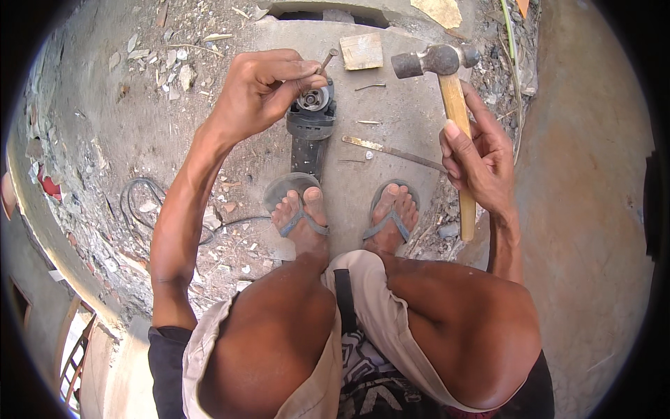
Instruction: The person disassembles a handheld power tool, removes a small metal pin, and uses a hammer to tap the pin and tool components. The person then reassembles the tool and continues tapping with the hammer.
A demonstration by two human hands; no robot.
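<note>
A nail (328,60), head up and slightly tilted, is pinched between the thumb and forefinger of my left hand (269,91). Under that hand an angle grinder (309,129) lies on the concrete slab, its round spindle end partly hidden by my fingers. My right hand (478,150) is wrapped round the wooden handle of a ball-peen hammer (455,105), which I hold raised with its dark metal head at the far end. Between my hands, a small wooden block (362,52), a bent nail (370,86) and a flat narrow metal strip (394,152) lie on the slab.
My sandalled feet (303,213) stand close to the grinder and the strip. A dark cable (143,183) loops over rubble (185,77) on the left. A rectangular opening (328,14) cuts the slab's far edge. A smooth brownish floor (586,209) spreads on the right.
</note>
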